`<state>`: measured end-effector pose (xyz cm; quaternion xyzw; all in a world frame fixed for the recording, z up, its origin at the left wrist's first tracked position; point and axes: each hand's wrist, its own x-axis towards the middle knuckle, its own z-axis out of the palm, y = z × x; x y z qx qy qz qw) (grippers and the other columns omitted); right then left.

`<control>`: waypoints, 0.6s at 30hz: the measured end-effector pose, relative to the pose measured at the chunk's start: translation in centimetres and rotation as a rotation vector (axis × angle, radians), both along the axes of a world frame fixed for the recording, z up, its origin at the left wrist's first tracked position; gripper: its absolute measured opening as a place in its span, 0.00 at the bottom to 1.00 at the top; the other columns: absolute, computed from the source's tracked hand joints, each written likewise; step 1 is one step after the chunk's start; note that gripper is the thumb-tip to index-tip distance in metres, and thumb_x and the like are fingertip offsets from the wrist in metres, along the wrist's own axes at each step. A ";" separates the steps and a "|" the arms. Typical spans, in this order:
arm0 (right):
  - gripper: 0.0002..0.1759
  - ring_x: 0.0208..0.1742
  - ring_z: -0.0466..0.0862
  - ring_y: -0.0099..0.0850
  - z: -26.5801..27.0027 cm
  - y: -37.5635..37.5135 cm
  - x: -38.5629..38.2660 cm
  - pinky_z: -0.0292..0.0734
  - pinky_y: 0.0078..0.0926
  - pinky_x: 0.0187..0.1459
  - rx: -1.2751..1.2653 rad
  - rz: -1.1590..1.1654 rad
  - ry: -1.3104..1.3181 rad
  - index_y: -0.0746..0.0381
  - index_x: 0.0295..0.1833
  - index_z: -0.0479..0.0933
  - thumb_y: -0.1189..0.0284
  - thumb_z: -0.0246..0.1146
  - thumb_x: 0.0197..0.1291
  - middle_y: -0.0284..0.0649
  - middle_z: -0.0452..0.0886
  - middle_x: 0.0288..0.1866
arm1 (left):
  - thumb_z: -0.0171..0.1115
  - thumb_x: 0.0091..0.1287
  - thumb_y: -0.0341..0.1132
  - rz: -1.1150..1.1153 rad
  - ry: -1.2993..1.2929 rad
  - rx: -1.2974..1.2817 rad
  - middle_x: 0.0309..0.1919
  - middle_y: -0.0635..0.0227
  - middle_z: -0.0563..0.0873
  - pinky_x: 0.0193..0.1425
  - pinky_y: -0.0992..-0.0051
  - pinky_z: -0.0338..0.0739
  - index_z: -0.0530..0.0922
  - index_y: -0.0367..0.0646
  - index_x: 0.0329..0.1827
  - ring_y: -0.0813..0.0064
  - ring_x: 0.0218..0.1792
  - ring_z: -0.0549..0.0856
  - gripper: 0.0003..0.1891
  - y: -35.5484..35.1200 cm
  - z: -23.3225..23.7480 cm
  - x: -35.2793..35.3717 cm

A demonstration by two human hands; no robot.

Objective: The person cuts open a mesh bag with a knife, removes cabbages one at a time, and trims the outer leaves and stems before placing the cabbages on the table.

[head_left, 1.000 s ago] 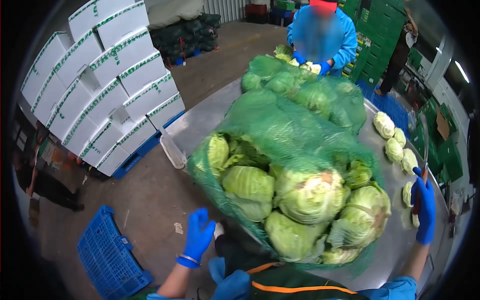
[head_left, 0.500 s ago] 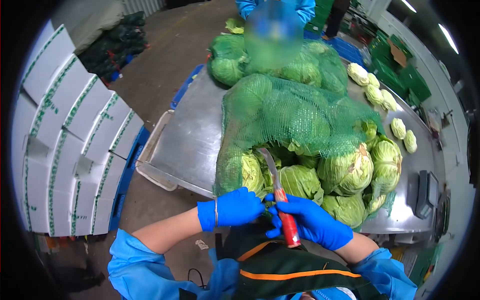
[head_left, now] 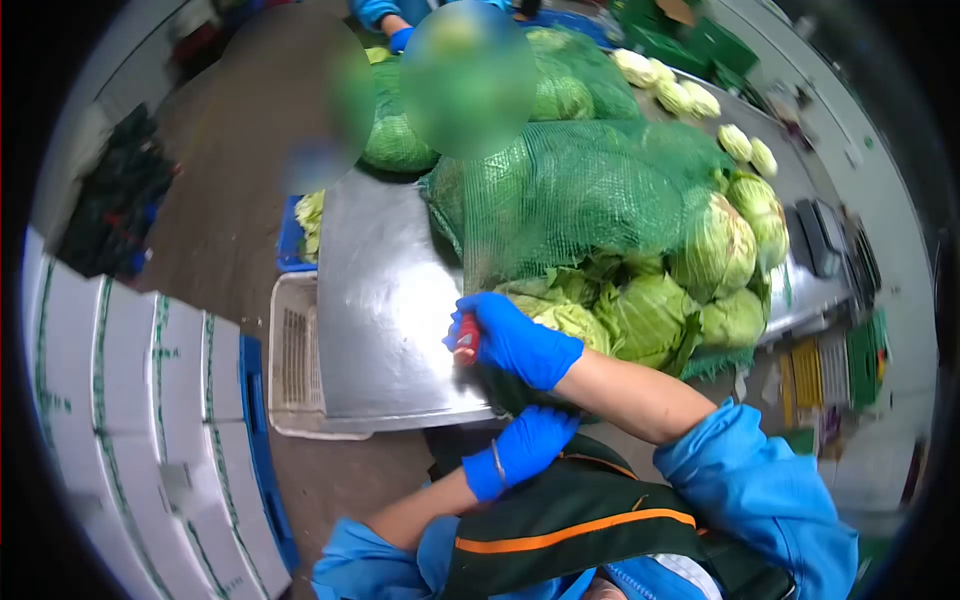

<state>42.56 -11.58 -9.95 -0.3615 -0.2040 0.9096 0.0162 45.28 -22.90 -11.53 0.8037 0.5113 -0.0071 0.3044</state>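
Observation:
My right hand [head_left: 522, 342] is closed around the red handle of a knife [head_left: 467, 338]; its blade is hidden from view. It reaches across to the left edge of a green mesh bag [head_left: 600, 190] full of cabbages. My left hand [head_left: 535, 443], below it near my apron, is curled on the bag's dark lower edge [head_left: 515, 388]; the fingertips are hidden. Loose-leaved green cabbages [head_left: 650, 320] show at the bag's mouth, to the right of my right hand. Another cabbage [head_left: 713, 250] with browned outer leaves lies farther right.
The metal table [head_left: 375, 300] has a white plastic basket [head_left: 293, 350] at its left. White boxes [head_left: 130, 350] are stacked on a blue pallet. Across the table, a co-worker's gloved hand [head_left: 400, 40] is near more bagged cabbages. Pale peeled heads [head_left: 675, 95] and a scale [head_left: 820, 238] are at right.
My right hand with the knife has swung left across the bag, above my left hand. My left hand has shifted right and down. The camera view has turned left.

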 end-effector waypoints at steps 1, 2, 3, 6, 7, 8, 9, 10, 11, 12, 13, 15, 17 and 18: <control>0.09 0.25 0.76 0.34 -1.8 -1.5 -2.1 0.77 0.38 0.28 0.132 -0.071 -0.051 0.63 0.34 0.71 0.67 0.56 0.58 0.40 0.72 0.23 | 0.49 0.68 0.42 0.079 -0.069 0.039 0.56 0.55 0.72 0.62 0.67 0.68 0.63 0.38 0.61 0.68 0.59 0.71 0.22 -0.9 -1.8 -0.4; 0.09 0.26 0.76 0.34 -0.5 -4.7 -2.5 0.78 0.39 0.29 0.105 -0.059 0.004 0.61 0.37 0.70 0.67 0.56 0.57 0.39 0.71 0.24 | 0.49 0.69 0.41 0.200 -0.190 0.132 0.56 0.56 0.72 0.61 0.68 0.68 0.64 0.38 0.60 0.69 0.59 0.71 0.21 -1.9 -5.0 -0.6; 0.10 0.28 0.77 0.35 0.3 -8.0 -4.1 0.78 0.38 0.33 0.173 -0.140 -0.183 0.62 0.40 0.68 0.68 0.57 0.57 0.40 0.71 0.26 | 0.49 0.69 0.40 0.334 -0.353 0.202 0.56 0.57 0.73 0.61 0.69 0.68 0.65 0.38 0.59 0.69 0.59 0.71 0.20 -3.1 -8.2 -0.7; 0.12 0.29 0.77 0.36 -3.4 -6.3 -9.5 0.79 0.40 0.35 0.132 -0.388 -0.225 0.65 0.42 0.66 0.68 0.56 0.57 0.43 0.72 0.29 | 0.48 0.70 0.38 0.562 -0.727 0.228 0.55 0.59 0.74 0.60 0.71 0.68 0.67 0.39 0.56 0.71 0.59 0.71 0.16 -5.7 -15.2 -2.2; 0.13 0.29 0.77 0.36 -7.1 -4.7 -10.3 0.79 0.40 0.34 0.073 -0.463 -0.178 0.65 0.42 0.65 0.68 0.56 0.58 0.44 0.72 0.30 | 0.48 0.70 0.37 0.570 -0.770 0.211 0.54 0.60 0.74 0.59 0.72 0.69 0.68 0.39 0.55 0.71 0.59 0.71 0.15 -5.3 -16.4 -3.1; 0.12 0.29 0.78 0.37 -6.8 -5.4 -10.7 0.79 0.42 0.34 0.100 -0.468 -0.056 0.64 0.42 0.65 0.69 0.56 0.58 0.45 0.72 0.30 | 0.48 0.70 0.37 0.542 -0.781 0.186 0.54 0.60 0.74 0.59 0.72 0.69 0.68 0.39 0.55 0.71 0.59 0.71 0.15 -5.1 -16.1 -4.7; 0.10 0.31 0.79 0.35 -4.8 -8.7 -10.5 0.79 0.39 0.38 0.152 -0.450 0.064 0.63 0.40 0.66 0.68 0.56 0.60 0.45 0.74 0.31 | 0.49 0.65 0.34 0.372 -0.592 0.247 0.49 0.59 0.76 0.54 0.69 0.70 0.70 0.39 0.50 0.67 0.52 0.73 0.13 -2.5 -15.3 -7.6; 0.11 0.33 0.79 0.33 -2.4 -11.2 -10.1 0.78 0.35 0.40 0.241 -0.378 -0.131 0.63 0.40 0.68 0.68 0.58 0.59 0.43 0.74 0.32 | 0.51 0.60 0.31 0.210 -0.407 0.303 0.43 0.59 0.77 0.49 0.65 0.71 0.73 0.40 0.46 0.63 0.46 0.75 0.12 0.1 -14.4 -10.2; 0.11 0.35 0.79 0.31 -0.8 -13.1 -9.2 0.77 0.32 0.43 0.323 -0.305 -0.321 0.63 0.41 0.69 0.68 0.60 0.59 0.40 0.75 0.32 | 0.52 0.54 0.28 0.042 -0.218 0.362 0.38 0.59 0.79 0.44 0.62 0.72 0.75 0.40 0.41 0.58 0.39 0.78 0.11 1.1 -14.1 -11.7; 0.12 0.34 0.79 0.31 -0.4 -14.5 -7.0 0.77 0.30 0.41 0.594 -0.137 -0.205 0.63 0.44 0.70 0.68 0.59 0.60 0.40 0.75 0.33 | 0.52 0.54 0.28 0.017 -0.227 0.364 0.38 0.59 0.79 0.44 0.62 0.72 0.75 0.40 0.41 0.58 0.39 0.78 0.11 1.3 -14.6 -11.9; 0.13 0.34 0.79 0.31 0.4 -15.2 -3.9 0.77 0.27 0.39 0.860 0.042 -0.089 0.62 0.47 0.70 0.68 0.59 0.60 0.39 0.76 0.33 | 0.53 0.51 0.29 0.105 -0.303 0.442 0.36 0.57 0.79 0.42 0.61 0.71 0.75 0.41 0.37 0.57 0.37 0.77 0.11 1.4 -15.6 -11.5; 0.16 0.36 0.79 0.31 5.3 -14.0 1.8 0.75 0.23 0.39 0.986 -0.027 -0.217 0.62 0.51 0.71 0.68 0.60 0.59 0.41 0.78 0.37 | 0.53 0.53 0.31 0.171 -0.277 0.463 0.35 0.61 0.80 0.49 0.64 0.70 0.78 0.44 0.37 0.59 0.43 0.76 0.09 0.6 -13.4 -11.4; 0.16 0.36 0.79 0.28 6.0 -10.9 8.7 0.75 0.23 0.37 0.874 -0.440 -0.385 0.61 0.48 0.72 0.68 0.61 0.54 0.43 0.78 0.38 | 0.56 0.52 0.29 0.380 -0.370 0.710 0.39 0.60 0.81 0.54 0.62 0.68 0.79 0.43 0.42 0.58 0.47 0.76 0.14 -2.3 -7.2 -12.2; 0.15 0.34 0.79 0.27 5.3 -9.6 12.7 0.76 0.25 0.35 0.895 -0.588 -0.580 0.62 0.45 0.71 0.71 0.60 0.50 0.43 0.78 0.37 | 0.58 0.52 0.28 0.476 -0.436 0.641 0.42 0.60 0.80 0.55 0.62 0.68 0.79 0.43 0.45 0.58 0.49 0.76 0.15 -3.9 -7.0 -13.1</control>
